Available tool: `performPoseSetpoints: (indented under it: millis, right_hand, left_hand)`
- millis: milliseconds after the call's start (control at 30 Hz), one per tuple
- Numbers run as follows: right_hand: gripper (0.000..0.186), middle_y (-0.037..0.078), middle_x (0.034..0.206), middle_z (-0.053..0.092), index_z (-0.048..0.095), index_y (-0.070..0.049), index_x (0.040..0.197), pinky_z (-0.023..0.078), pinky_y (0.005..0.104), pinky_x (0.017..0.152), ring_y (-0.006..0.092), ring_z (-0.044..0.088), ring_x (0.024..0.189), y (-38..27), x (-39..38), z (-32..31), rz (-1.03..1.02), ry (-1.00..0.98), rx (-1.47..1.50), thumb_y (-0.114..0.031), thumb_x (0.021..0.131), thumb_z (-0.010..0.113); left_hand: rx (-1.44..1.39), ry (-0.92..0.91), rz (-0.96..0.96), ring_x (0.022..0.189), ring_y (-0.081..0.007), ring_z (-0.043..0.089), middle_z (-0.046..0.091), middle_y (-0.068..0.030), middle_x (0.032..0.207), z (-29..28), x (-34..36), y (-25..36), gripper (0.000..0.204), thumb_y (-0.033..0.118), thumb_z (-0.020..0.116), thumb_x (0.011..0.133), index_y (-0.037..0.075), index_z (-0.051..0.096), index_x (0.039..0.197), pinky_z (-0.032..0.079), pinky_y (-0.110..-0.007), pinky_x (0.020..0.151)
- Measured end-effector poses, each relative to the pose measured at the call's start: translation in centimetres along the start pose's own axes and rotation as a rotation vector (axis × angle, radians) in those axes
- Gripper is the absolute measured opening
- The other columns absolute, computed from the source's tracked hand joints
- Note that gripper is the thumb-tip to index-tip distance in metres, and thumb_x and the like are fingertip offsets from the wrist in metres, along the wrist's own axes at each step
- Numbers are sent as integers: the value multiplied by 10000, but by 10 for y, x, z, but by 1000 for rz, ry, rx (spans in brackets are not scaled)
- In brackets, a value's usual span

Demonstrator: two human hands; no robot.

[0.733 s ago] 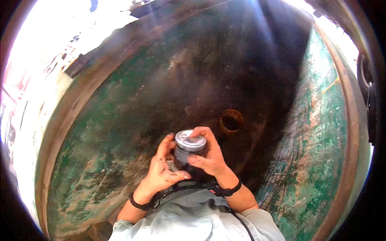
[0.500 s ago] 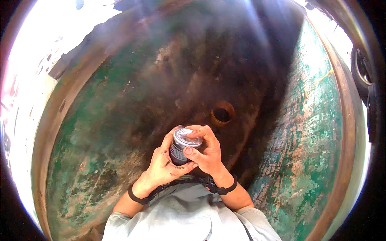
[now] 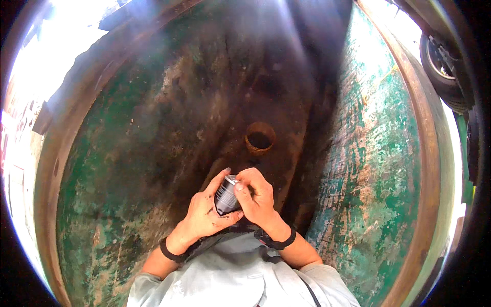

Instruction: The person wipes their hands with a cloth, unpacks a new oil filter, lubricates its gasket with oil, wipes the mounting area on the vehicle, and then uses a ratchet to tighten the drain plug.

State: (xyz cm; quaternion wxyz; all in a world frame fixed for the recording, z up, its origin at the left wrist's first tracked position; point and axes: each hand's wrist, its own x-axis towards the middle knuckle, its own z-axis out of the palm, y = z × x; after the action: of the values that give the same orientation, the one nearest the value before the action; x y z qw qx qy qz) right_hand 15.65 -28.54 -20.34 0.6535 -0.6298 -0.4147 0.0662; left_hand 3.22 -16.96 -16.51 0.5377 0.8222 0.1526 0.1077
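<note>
Both my hands are wrapped around a dark cylindrical metal can [image 3: 225,199] with ridged sides and a silvery end, held tilted low in front of my body. My left hand [image 3: 202,215] cups it from the left with dark smudges on the skin. My right hand [image 3: 258,202] grips the upper right part, its fingers bent over the end and partly hiding it. Just beyond my hands, a rusty yellow-brown round container [image 3: 260,128] with a dark inside stands on the stained surface below.
A deep recess with worn green walls [image 3: 371,169] and dark stains surrounds me. Brown edges [image 3: 424,169] curve along both sides. At the upper right, a vehicle's tyre [image 3: 445,87] shows beyond the edge. Bright, washed-out surroundings lie at the left.
The can has tilted, so its top now mostly faces away from me and its side shows. My fingers have shifted on it. The view has moved, placing the container farther left.
</note>
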Motion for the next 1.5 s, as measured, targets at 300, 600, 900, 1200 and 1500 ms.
performPoseSetpoints:
  millis: [300, 600, 900, 1200, 1500]
  right_hand:
    - [151, 19, 819, 635, 631, -89, 927, 501, 267, 578, 114, 593, 706, 24, 43, -25, 749, 656, 599, -224, 973, 581]
    - [243, 194, 1156, 642, 564, 42, 1148, 591, 321, 751, 238, 650, 976, -108, 192, 31, -391, 789, 452, -163, 1037, 491]
    - [405, 171, 1076, 654, 618, 6, 1177, 531, 421, 814, 325, 646, 955, -244, 250, 183, -1174, -203, -56, -171, 814, 650]
    - [346, 195, 1065, 660, 598, 34, 1152, 532, 442, 824, 360, 640, 957, -114, 193, 110, -734, -472, 218, -130, 858, 678]
    - [268, 162, 1156, 670, 559, -29, 1076, 544, 402, 908, 313, 669, 1059, -34, 220, -88, -425, -72, -310, -80, 858, 706]
  left_hand:
    - [-47, 188, 128, 1125, -261, 637, 648, -143, 1191, -37, -29, -18, 1022, 149, 883, 632, 8, 333, 1481, 477, -351, 987]
    - [-175, 442, 1, 1288, -203, 511, 533, -121, 1372, -36, -53, -17, 984, 125, 889, 685, 7, 315, 1475, 376, -347, 1106]
    - [4, 774, 14, 1190, -236, 567, 561, -141, 1303, -55, -63, -16, 995, 143, 906, 635, 1, 344, 1444, 446, -382, 1036]
    - [-305, 749, -113, 1229, -306, 512, 480, -196, 1371, -43, -42, -36, 1049, 166, 893, 649, -41, 275, 1471, 395, -400, 1058]
    - [-373, 403, -175, 1100, -266, 584, 558, -157, 1253, -21, 63, -74, 998, 280, 936, 597, -48, 403, 1375, 462, -382, 966]
